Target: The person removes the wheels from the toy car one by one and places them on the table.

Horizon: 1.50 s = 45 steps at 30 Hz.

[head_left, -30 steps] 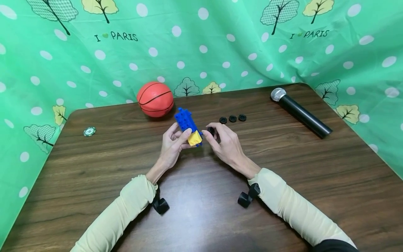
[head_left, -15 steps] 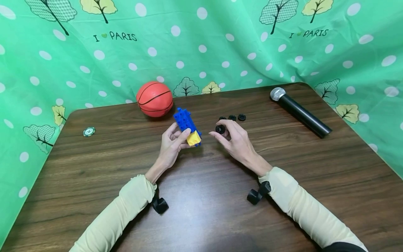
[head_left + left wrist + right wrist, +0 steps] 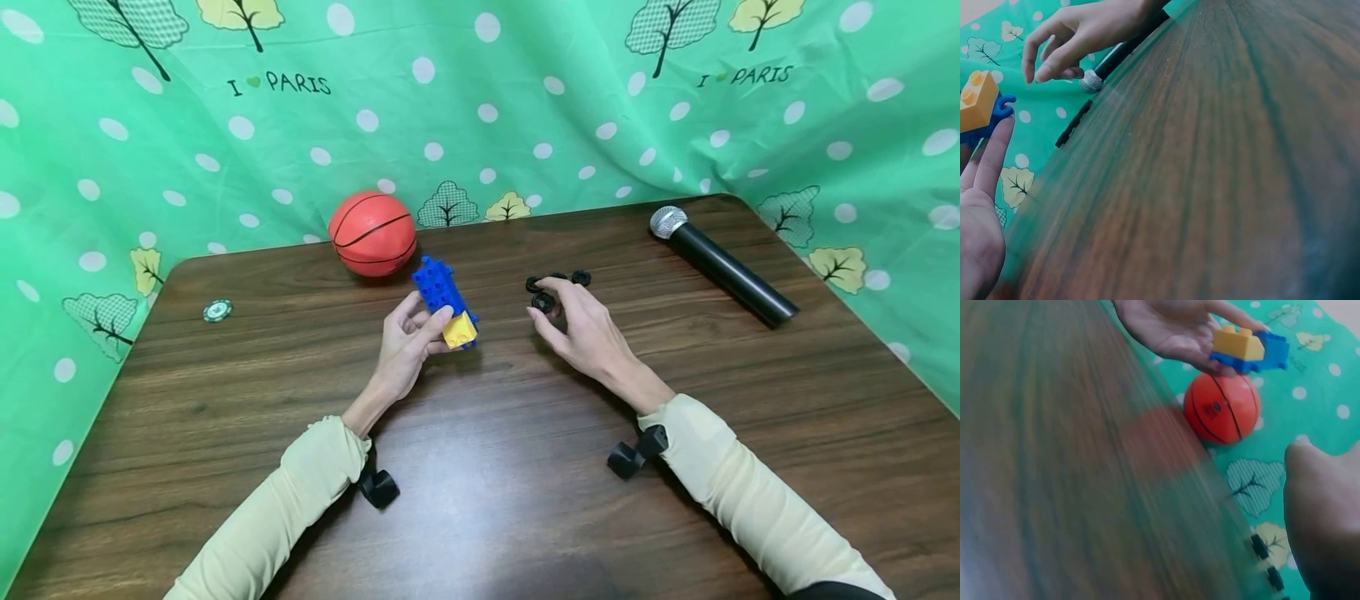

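My left hand (image 3: 407, 342) grips a toy built of blue and yellow bricks, with thumb and fingers around its near end. The blue studded part (image 3: 438, 285) points away from me; the yellow brick (image 3: 460, 331) sits at the near end. To the right, my right hand (image 3: 588, 332) holds a small black toy wheel (image 3: 543, 302) at its curled fingertips. Several more black wheels (image 3: 581, 277) lie in a row just beyond, partly covered by its fingers. In the left wrist view the right hand (image 3: 1088, 37) hangs over the table, its wheel hidden.
A red ball with black lines (image 3: 372, 233) stands at the table's back edge. At the back right lies a black microphone (image 3: 723, 267); a green and white chip (image 3: 217, 310) is at far left. Behind the brown table (image 3: 480, 500) hangs a green dotted cloth (image 3: 420, 108).
My right hand has moved away from the brick toy, to the right and toward the row of wheels, carrying the black wheel. The left hand and its toy have stayed almost in place.
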{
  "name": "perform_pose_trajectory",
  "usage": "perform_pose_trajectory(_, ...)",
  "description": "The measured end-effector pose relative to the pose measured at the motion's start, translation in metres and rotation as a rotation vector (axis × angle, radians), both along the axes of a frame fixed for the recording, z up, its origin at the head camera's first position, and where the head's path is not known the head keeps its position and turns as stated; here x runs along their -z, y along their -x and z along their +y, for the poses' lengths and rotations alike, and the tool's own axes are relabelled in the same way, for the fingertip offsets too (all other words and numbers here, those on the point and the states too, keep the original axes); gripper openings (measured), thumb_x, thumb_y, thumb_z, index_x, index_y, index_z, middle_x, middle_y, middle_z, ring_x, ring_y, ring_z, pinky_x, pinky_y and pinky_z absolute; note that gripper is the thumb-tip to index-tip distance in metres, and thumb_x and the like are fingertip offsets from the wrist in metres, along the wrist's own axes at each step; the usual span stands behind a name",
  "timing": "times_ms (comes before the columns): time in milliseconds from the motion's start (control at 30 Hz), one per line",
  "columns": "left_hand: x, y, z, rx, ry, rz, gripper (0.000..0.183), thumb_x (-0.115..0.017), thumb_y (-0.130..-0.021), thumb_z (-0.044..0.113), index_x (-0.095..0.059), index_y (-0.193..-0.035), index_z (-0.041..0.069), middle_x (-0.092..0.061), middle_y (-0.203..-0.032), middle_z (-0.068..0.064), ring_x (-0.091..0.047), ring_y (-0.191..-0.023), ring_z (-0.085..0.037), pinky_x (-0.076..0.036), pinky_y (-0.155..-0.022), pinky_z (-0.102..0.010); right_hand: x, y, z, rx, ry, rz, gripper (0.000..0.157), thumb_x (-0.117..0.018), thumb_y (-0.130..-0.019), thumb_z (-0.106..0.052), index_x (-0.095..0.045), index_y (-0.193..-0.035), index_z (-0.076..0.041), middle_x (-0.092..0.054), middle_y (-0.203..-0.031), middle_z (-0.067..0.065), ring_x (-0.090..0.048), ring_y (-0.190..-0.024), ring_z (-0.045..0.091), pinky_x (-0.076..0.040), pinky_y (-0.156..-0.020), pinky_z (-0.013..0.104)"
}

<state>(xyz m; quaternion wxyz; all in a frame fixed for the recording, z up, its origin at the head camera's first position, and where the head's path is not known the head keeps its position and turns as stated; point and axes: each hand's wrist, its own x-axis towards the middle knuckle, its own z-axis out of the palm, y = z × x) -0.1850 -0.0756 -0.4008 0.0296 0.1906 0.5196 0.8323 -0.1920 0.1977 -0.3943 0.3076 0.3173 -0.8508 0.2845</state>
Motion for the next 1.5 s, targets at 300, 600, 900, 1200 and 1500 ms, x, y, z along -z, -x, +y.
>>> perform_pose_trajectory(300, -0.001, 0.000, 0.000, -0.002, 0.011, -0.001, 0.041, -0.057, -0.099, 0.001, -0.050, -0.138, -0.007, -0.075, -0.099, -0.009, -0.075, -0.087, -0.022, -0.062, -0.069, -0.036, 0.001, 0.006, 0.024, 0.083, -0.036, -0.035, 0.035, -0.077, -0.092, -0.009, -0.059, -0.119, 0.003, -0.064, -0.094, 0.018, -0.060, -0.080, 0.030, -0.051, -0.068, 0.042)
perform_pose_trajectory(600, -0.001, -0.001, 0.000, -0.006, 0.017, -0.001, 0.036, -0.057, -0.098, 0.000, -0.054, -0.133, -0.004, -0.075, -0.098, -0.009, -0.074, -0.084, -0.021, -0.062, -0.067, -0.036, 0.003, 0.017, 0.046, 0.144, -0.059, -0.083, 0.033, -0.077, -0.093, -0.010, -0.060, -0.117, 0.003, -0.063, -0.092, 0.017, -0.058, -0.081, 0.031, -0.049, -0.069, 0.043)
perform_pose_trajectory(900, 0.000, 0.000, -0.002, 0.005, 0.015, 0.001, 0.033, -0.058, -0.098, 0.003, -0.056, -0.131, -0.004, -0.074, -0.097, -0.009, -0.074, -0.083, -0.020, -0.062, -0.066, -0.035, 0.005, 0.028, 0.065, 0.206, -0.060, -0.098, 0.031, -0.075, -0.094, -0.007, -0.059, -0.118, 0.004, -0.060, -0.090, 0.018, -0.055, -0.080, 0.034, -0.046, -0.070, 0.046)
perform_pose_trajectory(1200, 0.000, 0.000, -0.002, -0.004, 0.022, -0.015, 0.030, -0.061, -0.097, 0.005, -0.057, -0.126, -0.003, -0.074, -0.094, -0.009, -0.074, -0.081, -0.019, -0.062, -0.064, -0.032, 0.006, 0.038, 0.081, 0.288, -0.084, -0.206, 0.027, -0.068, -0.098, -0.009, -0.058, -0.120, 0.003, -0.058, -0.092, 0.020, -0.052, -0.084, 0.035, -0.044, -0.073, 0.051)
perform_pose_trajectory(1500, 0.000, 0.001, -0.001, -0.005, 0.022, -0.010, 0.029, -0.061, -0.097, 0.005, -0.057, -0.125, -0.002, -0.075, -0.093, -0.008, -0.074, -0.080, -0.019, -0.062, -0.064, -0.034, 0.008, 0.049, 0.093, 0.315, -0.135, -0.235, 0.025, -0.068, -0.099, -0.013, -0.062, -0.119, 0.002, -0.061, -0.095, 0.021, -0.052, -0.089, 0.039, -0.044, -0.076, 0.053)
